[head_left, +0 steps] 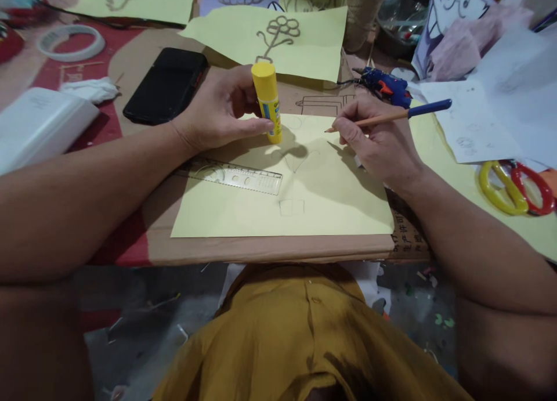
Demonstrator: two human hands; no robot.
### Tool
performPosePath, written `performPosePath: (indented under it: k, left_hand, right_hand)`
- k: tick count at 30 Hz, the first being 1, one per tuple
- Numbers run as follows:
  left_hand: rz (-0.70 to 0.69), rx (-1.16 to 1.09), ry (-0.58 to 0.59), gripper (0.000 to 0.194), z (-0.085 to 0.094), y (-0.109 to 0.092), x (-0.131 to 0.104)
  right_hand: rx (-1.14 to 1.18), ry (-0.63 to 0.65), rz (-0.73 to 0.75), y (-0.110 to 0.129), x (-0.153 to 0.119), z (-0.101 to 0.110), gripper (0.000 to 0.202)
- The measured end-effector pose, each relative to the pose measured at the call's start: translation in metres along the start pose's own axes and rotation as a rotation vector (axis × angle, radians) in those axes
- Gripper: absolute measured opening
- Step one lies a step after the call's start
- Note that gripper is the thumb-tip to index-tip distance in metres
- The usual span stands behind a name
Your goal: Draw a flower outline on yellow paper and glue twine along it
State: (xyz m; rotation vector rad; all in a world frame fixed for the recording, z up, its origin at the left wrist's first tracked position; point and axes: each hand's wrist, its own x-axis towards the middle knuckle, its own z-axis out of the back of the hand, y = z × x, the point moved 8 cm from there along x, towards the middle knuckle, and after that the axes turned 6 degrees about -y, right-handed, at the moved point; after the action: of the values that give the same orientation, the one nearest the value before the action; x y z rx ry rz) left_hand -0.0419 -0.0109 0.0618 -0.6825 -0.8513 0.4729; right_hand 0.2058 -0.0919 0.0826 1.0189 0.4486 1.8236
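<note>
My left hand point(226, 108) is closed round a yellow glue stick point(268, 102), which stands nearly upright over the top part of a yellow sheet point(348, 206). Between the fingers of my right hand point(376, 134) is a pencil point(391, 118) with a blue end. Its tip points left, near the upper middle of the sheet; whether it touches the paper I cannot tell. Faint pencil lines show a small box, a stem and leaf shapes. A clear ruler point(248, 177) lies across the sheet's left side, below my left hand.
Beyond the sheet lies a yellow paper point(313, 53) with a brown flower outline. A black phone point(165, 86), a tape roll point(71, 43) and a white box point(43, 125) are at left. Scissors point(516, 186), a blue glue gun point(385, 85) and white papers point(517, 93) are at right.
</note>
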Motion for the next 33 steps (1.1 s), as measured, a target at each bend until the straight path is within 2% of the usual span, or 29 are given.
performPosePath:
  k: [5,10,14,22,28,33]
  left_hand:
    - [-0.010,-0.008,0.028,0.068,-0.001,0.000,0.002]
    - [-0.020,-0.025,0.051,0.063,-0.003,-0.003,0.004]
    - [-0.030,-0.004,0.089,0.062,-0.004,-0.002,0.005]
    - [-0.007,0.006,-0.065,0.056,0.014,0.009,0.002]
    - [0.005,0.037,-0.035,0.051,0.012,0.013,0.000]
    - [-0.032,0.024,-0.031,0.047,0.008,0.008,0.003]
  right_hand:
    - [-0.035,-0.042,0.063,0.006,-0.001,0.003,0.049]
    - [-0.070,-0.028,0.036,0.005,-0.001,0.002,0.036]
    - [-0.072,-0.039,0.046,0.005,-0.001,0.002,0.033]
    - [-0.060,-0.037,0.033,0.012,-0.002,0.002,0.034]
    - [-0.025,-0.053,0.035,0.010,-0.001,0.001,0.038]
    - [-0.032,-0.037,0.041,0.009,-0.001,0.000,0.034]
